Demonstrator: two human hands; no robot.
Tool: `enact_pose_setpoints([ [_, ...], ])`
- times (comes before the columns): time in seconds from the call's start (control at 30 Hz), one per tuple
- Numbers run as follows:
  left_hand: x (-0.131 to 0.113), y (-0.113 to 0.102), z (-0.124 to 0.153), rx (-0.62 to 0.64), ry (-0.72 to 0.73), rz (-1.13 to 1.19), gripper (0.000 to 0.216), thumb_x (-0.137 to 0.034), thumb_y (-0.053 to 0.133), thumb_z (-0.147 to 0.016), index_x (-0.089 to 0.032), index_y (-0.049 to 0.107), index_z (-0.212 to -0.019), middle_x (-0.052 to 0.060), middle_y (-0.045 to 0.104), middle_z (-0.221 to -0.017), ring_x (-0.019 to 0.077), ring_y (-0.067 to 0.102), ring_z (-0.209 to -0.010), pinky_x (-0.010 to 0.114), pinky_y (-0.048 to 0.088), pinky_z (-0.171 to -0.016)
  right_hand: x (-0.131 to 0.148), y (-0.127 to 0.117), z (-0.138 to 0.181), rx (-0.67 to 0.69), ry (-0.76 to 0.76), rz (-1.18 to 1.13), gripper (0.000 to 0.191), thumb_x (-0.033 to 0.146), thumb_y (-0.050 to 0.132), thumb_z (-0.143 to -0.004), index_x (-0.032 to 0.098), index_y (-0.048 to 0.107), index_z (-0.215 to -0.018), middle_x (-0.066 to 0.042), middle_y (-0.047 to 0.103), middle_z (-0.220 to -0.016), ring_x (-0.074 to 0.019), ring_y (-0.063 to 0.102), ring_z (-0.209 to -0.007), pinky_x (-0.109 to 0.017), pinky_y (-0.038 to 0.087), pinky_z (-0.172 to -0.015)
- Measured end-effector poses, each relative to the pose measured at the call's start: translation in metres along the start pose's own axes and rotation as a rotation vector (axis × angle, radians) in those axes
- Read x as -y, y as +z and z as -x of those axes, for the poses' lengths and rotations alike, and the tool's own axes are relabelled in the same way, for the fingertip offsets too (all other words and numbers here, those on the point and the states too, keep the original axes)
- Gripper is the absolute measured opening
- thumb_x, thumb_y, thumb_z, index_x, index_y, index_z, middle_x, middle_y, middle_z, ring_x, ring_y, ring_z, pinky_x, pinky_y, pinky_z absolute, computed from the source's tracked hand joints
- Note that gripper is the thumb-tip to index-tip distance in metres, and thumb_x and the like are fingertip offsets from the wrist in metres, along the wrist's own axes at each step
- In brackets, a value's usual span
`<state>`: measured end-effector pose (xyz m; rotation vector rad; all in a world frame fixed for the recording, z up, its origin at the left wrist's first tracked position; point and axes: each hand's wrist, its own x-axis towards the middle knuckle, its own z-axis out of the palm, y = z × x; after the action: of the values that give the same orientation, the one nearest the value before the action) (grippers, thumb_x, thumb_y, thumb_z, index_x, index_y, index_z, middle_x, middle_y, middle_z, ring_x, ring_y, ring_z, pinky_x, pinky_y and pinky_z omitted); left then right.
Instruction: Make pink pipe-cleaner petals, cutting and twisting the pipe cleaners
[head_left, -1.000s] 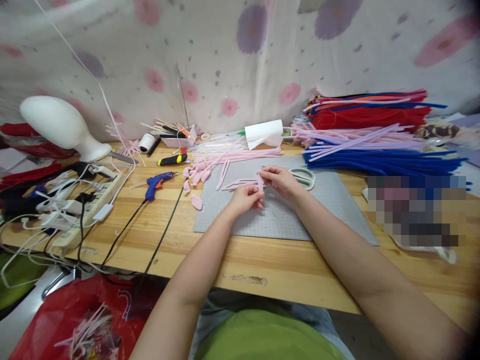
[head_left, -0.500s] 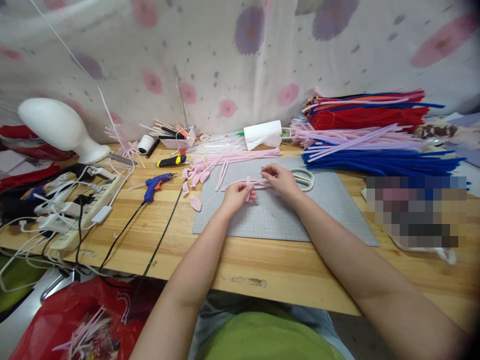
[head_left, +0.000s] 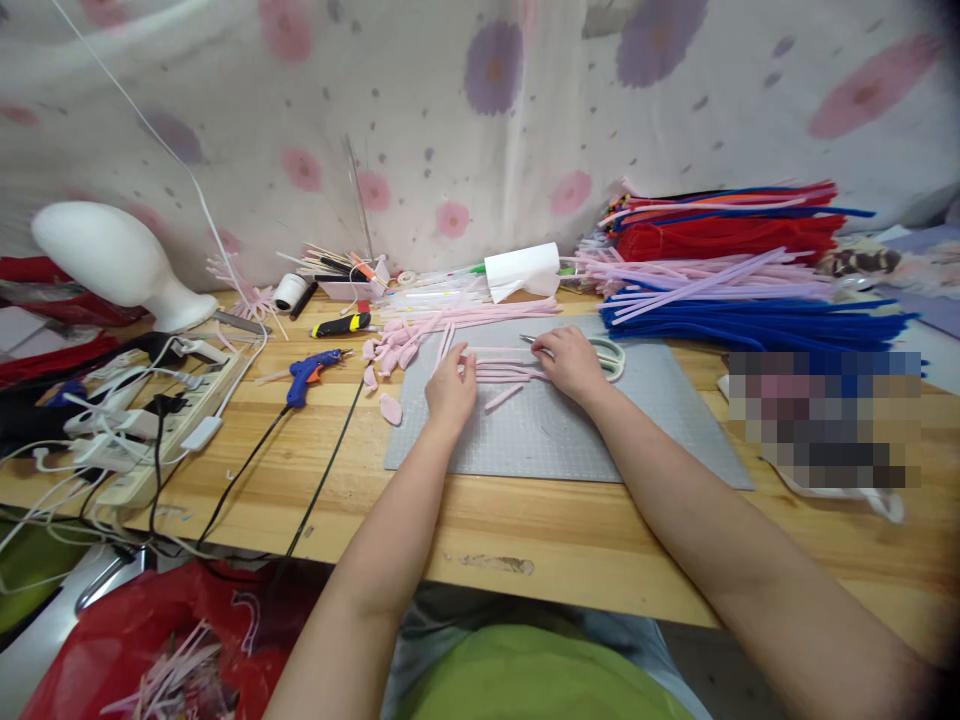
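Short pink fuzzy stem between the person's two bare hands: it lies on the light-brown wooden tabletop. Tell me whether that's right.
Only the surface is wrong: the head view shows the short pink fuzzy stem lying on the grey gridded cutting mat, between the left hand and right hand.

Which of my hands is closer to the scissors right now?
Your right hand: it covers the middle of the scissors. Your left hand is farther left, beside the pink stems.

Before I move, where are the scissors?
In the head view, the scissors lie right of centre on the grey mat, partly covered by the right hand; their handle shows to its right, the tip to its left.
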<state>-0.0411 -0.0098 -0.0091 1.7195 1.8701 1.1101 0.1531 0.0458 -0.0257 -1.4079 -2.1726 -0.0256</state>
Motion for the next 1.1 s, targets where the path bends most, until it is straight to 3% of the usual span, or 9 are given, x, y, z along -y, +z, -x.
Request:
enact_pose_setpoints([
  [0.1, 0.003, -0.009, -0.006, -0.111, 0.114, -0.17, 0.042, -0.033, 0.046, -0.082, -0.024, 0.048, -0.123, 0.009, 0.051, -0.12, 0.0186, 0.053, -0.096, 0.028, 0.039, -0.082, 0.003, -0.005, 0.001, -0.021, -0.03, -0.012, 0.019, 0.021, 0.047, -0.081, 0.018, 0.065, -0.083, -0.01, 0.063, -0.085, -0.0232, 0.047, -0.085, -0.034, 0.034, -0.074],
  [0.17, 0.006, -0.012, -0.009, -0.102, 0.179, -0.241, 0.039, -0.029, 0.047, -0.081, -0.025, 0.053, -0.119, 0.008, 0.048, -0.124, 0.0206, 0.048, -0.106, 0.029, 0.038, -0.085, 0.005, -0.006, 0.001, -0.035, -0.063, -0.029, 0.02, 0.022, 0.045, -0.082, 0.018, 0.065, -0.084, -0.01, 0.063, -0.087, -0.0229, 0.047, -0.085, -0.034, 0.034, -0.075],
  [0.37, 0.013, -0.013, -0.013, 0.026, 0.047, -0.312, 0.027, -0.031, 0.042, -0.083, -0.023, 0.066, -0.094, 0.008, 0.066, -0.094, 0.0211, 0.058, -0.088, 0.031, 0.04, -0.076, 0.011, -0.008, 0.002, -0.069, -0.087, -0.064, 0.022, 0.025, 0.043, -0.083, 0.017, 0.064, -0.084, -0.01, 0.063, -0.086, -0.0234, 0.048, -0.085, -0.034, 0.034, -0.076],
  [0.5, 0.008, -0.006, -0.012, 0.053, -0.076, 0.026, 0.025, -0.034, 0.046, -0.081, -0.021, 0.066, -0.087, 0.005, 0.068, -0.081, 0.018, 0.062, -0.077, 0.029, 0.043, -0.07, 0.019, -0.007, 0.0, 0.023, -0.026, -0.232, 0.018, 0.024, 0.048, -0.079, 0.018, 0.065, -0.079, -0.009, 0.063, -0.079, -0.0213, 0.05, -0.078, -0.034, 0.035, -0.072],
  [0.6, -0.001, 0.003, -0.007, 0.217, -0.253, 0.501, 0.022, -0.031, 0.05, -0.079, -0.016, 0.063, -0.088, 0.006, 0.069, -0.086, 0.0147, 0.063, -0.071, 0.024, 0.045, -0.061, 0.026, -0.01, -0.002, 0.168, 0.171, -0.633, 0.011, 0.028, 0.056, -0.072, 0.019, 0.063, -0.075, -0.004, 0.061, -0.07, -0.0161, 0.05, -0.065, -0.031, 0.036, -0.064],
  [0.67, -0.007, 0.009, -0.003, 0.337, -0.355, 0.698, 0.021, -0.029, 0.051, -0.078, -0.014, 0.062, -0.088, 0.007, 0.068, -0.086, 0.0138, 0.064, -0.068, 0.024, 0.047, -0.06, 0.03, -0.014, -0.003, 0.278, 0.272, -0.972, 0.013, 0.031, 0.062, -0.067, 0.019, 0.06, -0.071, 0.0, 0.058, -0.064, -0.0121, 0.047, -0.058, -0.027, 0.035, -0.058],
  [0.73, -0.011, 0.011, 0.001, 0.457, -0.408, 0.792, 0.02, -0.027, 0.055, -0.076, -0.012, 0.063, -0.086, 0.008, 0.068, -0.083, 0.0135, 0.064, -0.067, 0.024, 0.048, -0.061, 0.034, -0.017, -0.003, 0.341, 0.317, -1.222, 0.019, 0.032, 0.066, -0.062, 0.018, 0.057, -0.069, 0.003, 0.054, -0.059, -0.0089, 0.044, -0.054, -0.025, 0.033, -0.055],
  [0.83, -0.013, 0.011, 0.004, 0.564, -0.414, 0.882, 0.022, -0.029, 0.061, -0.072, -0.011, 0.063, -0.084, 0.009, 0.068, -0.083, 0.0145, 0.065, -0.069, 0.024, 0.049, -0.062, 0.038, -0.017, 0.0, 0.379, 0.367, -1.371, 0.022, 0.031, 0.07, -0.059, 0.017, 0.055, -0.069, 0.004, 0.052, -0.059, -0.0072, 0.045, -0.054, -0.023, 0.033, -0.055],
  [1.1, -0.01, 0.009, 0.002, 0.581, -0.368, 0.956, 0.027, -0.032, 0.068, -0.066, -0.011, 0.063, -0.082, 0.006, 0.068, -0.079, 0.0095, 0.062, -0.062, 0.024, 0.049, -0.064, 0.042, -0.012, 0.001, 0.408, 0.469, -1.441, 0.028, 0.031, 0.073, -0.055, 0.016, 0.053, -0.068, 0.005, 0.054, -0.058, -0.0067, 0.047, -0.054, -0.021, 0.032, -0.052],
])
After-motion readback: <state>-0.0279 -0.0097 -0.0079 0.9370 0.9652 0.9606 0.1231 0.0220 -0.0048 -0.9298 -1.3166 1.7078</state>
